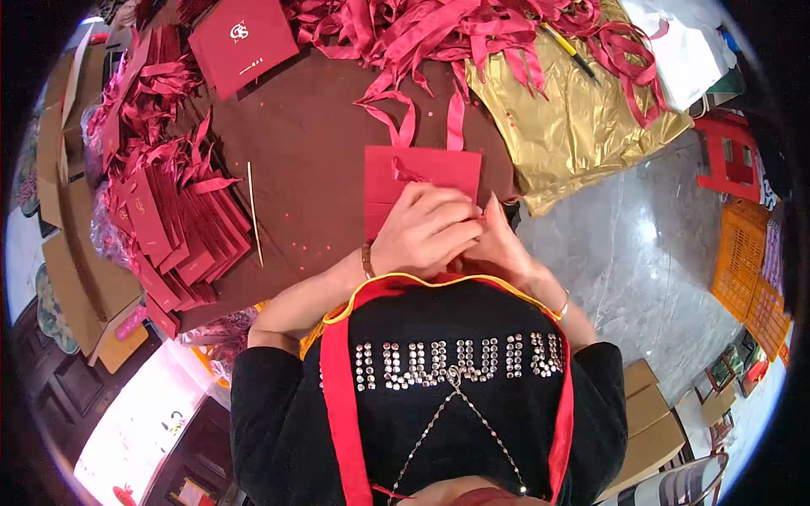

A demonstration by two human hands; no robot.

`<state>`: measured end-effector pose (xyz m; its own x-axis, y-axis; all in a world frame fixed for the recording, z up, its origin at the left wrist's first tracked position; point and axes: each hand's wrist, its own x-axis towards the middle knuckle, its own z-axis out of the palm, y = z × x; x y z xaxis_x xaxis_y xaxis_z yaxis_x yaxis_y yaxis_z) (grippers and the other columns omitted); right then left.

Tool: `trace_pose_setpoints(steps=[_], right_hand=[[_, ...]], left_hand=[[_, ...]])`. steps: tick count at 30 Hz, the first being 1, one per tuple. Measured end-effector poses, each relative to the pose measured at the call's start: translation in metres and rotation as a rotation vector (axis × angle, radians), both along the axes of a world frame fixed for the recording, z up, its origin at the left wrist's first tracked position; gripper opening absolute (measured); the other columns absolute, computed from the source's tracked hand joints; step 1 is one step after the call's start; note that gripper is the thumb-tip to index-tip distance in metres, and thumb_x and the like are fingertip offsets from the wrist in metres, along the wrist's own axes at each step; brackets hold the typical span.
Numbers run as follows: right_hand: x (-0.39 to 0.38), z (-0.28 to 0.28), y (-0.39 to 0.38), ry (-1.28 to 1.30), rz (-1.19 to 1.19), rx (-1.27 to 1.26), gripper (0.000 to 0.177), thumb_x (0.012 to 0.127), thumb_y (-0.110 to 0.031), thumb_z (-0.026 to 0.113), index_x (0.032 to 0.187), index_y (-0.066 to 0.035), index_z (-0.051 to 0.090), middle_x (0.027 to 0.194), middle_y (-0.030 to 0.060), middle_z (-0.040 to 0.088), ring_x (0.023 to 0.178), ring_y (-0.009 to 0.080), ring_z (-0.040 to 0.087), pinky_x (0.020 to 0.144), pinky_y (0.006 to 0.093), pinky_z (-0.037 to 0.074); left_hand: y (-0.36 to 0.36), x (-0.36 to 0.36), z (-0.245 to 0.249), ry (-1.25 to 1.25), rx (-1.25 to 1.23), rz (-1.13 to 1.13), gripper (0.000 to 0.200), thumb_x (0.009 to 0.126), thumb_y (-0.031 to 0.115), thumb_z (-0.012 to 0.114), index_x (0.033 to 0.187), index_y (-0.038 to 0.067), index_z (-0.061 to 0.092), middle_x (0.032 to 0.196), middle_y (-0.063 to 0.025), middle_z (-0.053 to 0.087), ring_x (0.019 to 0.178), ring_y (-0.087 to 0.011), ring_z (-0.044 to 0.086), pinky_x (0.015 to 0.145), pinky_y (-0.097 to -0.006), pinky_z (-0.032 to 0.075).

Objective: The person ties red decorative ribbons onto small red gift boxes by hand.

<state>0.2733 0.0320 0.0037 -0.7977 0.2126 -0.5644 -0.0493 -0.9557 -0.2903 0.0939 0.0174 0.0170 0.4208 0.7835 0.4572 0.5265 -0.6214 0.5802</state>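
Observation:
A dark red paper gift bag (460, 169) lies on the brown table in front of me, its red ribbon handles (403, 126) stretching away from me. Over its lower part, my left hand (429, 221) is closed with the fingers curled. My right hand (504, 246) meets it at the bag's right edge, thumb raised and fingers bent. A small bit of red shows between the fingertips, but what they grip is mostly hidden. The lower part of the bag is covered by my hands.
Stacked red bags (173, 228) fill the table's left side; another bag (245, 42) lies at the back. Loose red ribbons (422, 34) are heaped beyond, beside a gold plastic sheet (565, 126) with a yellow-black pen (569, 52). A thin stick (254, 215) lies left. Orange crates (738, 257) stand right.

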Motion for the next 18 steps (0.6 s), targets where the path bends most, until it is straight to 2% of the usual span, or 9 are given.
trace_pose_setpoints(steps=[2, 4, 5, 10, 13, 14, 15, 17, 18], right_hand=[[-0.012, 0.017, 0.006, 0.012, -0.014, 0.147, 0.083, 0.086, -0.072, 0.012, 0.137, -0.009, 0.029, 0.127, 0.0111, 0.047, 0.110, 0.0223, 0.051, 0.089, 0.0348, 0.041], [-0.024, 0.023, 0.005, 0.174, -0.085, 0.324, 0.075, 0.091, -0.065, 0.007, 0.142, -0.010, 0.016, 0.124, 0.0118, 0.046, 0.106, 0.0218, 0.052, 0.087, 0.0353, 0.042], [-0.017, -0.009, 0.002, 0.301, 0.043, 0.379, 0.070, 0.095, -0.059, 0.010, 0.142, -0.008, 0.015, 0.133, 0.0134, 0.039, 0.115, 0.0226, 0.047, 0.095, 0.0373, 0.039], [-0.025, 0.004, 0.007, 0.135, 0.208, 0.564, 0.057, 0.099, -0.048, 0.028, 0.133, -0.002, 0.025, 0.136, 0.0175, 0.037, 0.126, 0.0263, 0.039, 0.106, 0.0367, 0.030], [-0.027, 0.024, 0.019, 0.205, 0.279, 0.768, 0.060, 0.097, -0.045, 0.038, 0.134, 0.000, 0.024, 0.136, 0.0204, 0.037, 0.127, 0.0258, 0.039, 0.106, 0.0364, 0.029], [-0.030, 0.018, 0.015, 0.189, 0.262, 0.793, 0.071, 0.092, -0.048, 0.048, 0.134, 0.003, 0.022, 0.130, 0.0266, 0.042, 0.124, 0.0314, 0.044, 0.103, 0.0391, 0.033], [-0.032, 0.019, 0.017, 0.187, 0.262, 0.792, 0.071, 0.092, -0.048, 0.048, 0.134, 0.003, 0.022, 0.130, 0.0266, 0.042, 0.124, 0.0314, 0.044, 0.103, 0.0391, 0.033], [-0.034, 0.025, 0.021, -0.048, 0.536, 0.901, 0.080, 0.088, -0.052, 0.052, 0.133, 0.005, 0.020, 0.122, 0.0317, 0.047, 0.115, 0.0402, 0.050, 0.096, 0.0423, 0.038], [-0.036, 0.029, 0.020, -0.101, 0.472, 0.988, 0.084, 0.084, -0.054, 0.056, 0.132, 0.005, 0.021, 0.116, 0.0348, 0.049, 0.106, 0.0472, 0.052, 0.089, 0.0454, 0.042]], left_hand=[[-0.004, -0.001, 0.006, -0.001, 0.021, 0.012, 0.037, 0.066, 0.012, 0.073, 0.101, 0.005, 0.062, 0.107, -0.0106, 0.060, 0.101, -0.0292, 0.056, 0.085, -0.0416, 0.041], [-0.004, -0.001, 0.018, -0.007, -0.094, 0.382, 0.035, 0.065, 0.015, 0.072, 0.098, 0.006, 0.063, 0.105, -0.0074, 0.060, 0.099, -0.0253, 0.057, 0.083, -0.0391, 0.040], [-0.005, -0.008, 0.013, 0.010, -0.112, 0.409, 0.030, 0.065, 0.012, 0.072, 0.094, 0.006, 0.065, 0.102, -0.0076, 0.062, 0.095, -0.0256, 0.058, 0.084, -0.0387, 0.040], [-0.019, -0.015, 0.005, -0.037, -0.141, 0.390, 0.023, 0.071, 0.013, 0.070, 0.093, 0.007, 0.066, 0.093, -0.0069, 0.064, 0.096, -0.0265, 0.058, 0.085, -0.0383, 0.038], [-0.020, -0.019, 0.009, -0.127, -0.235, 0.437, 0.022, 0.073, 0.013, 0.068, 0.094, 0.006, 0.066, 0.094, -0.0065, 0.064, 0.096, -0.0264, 0.058, 0.084, -0.0374, 0.039], [-0.020, -0.021, 0.008, -0.118, -0.231, 0.422, 0.022, 0.077, 0.015, 0.067, 0.097, 0.006, 0.066, 0.095, -0.0067, 0.064, 0.094, -0.0261, 0.058, 0.083, -0.0370, 0.039], [-0.019, -0.021, 0.009, -0.119, -0.232, 0.421, 0.022, 0.077, 0.015, 0.067, 0.097, 0.006, 0.066, 0.095, -0.0067, 0.064, 0.094, -0.0261, 0.058, 0.083, -0.0370, 0.039], [-0.017, -0.021, 0.014, -0.013, -0.292, 0.505, 0.022, 0.080, 0.019, 0.065, 0.097, 0.007, 0.065, 0.094, -0.0066, 0.064, 0.091, -0.0243, 0.058, 0.082, -0.0365, 0.038], [-0.016, -0.022, 0.016, 0.042, -0.321, 0.547, 0.022, 0.081, 0.021, 0.064, 0.097, 0.007, 0.065, 0.093, -0.0065, 0.064, 0.090, -0.0233, 0.058, 0.081, -0.0362, 0.037]])
